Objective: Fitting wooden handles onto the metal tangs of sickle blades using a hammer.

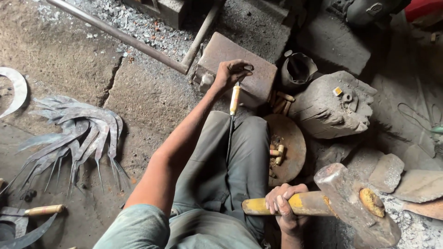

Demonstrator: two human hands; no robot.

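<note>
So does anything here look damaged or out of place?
The hammer in the right hand has a battered, mushroomed head with rusty chipped faces. The wooden block is cracked and worn. Metal chips litter the floor by the long rod.

Shirt (138, 228): grey-green, short-sleeved, faded | trousers (221, 175): grey-olive, loose, creased at the knees | arms were bare below the sleeve | left hand (230, 74), right hand (286, 203): ungloved, no rings or watch seen

Dim, soft daylight, perhaps from the left; sharp centre, corners darker, slightly stretched.
</note>
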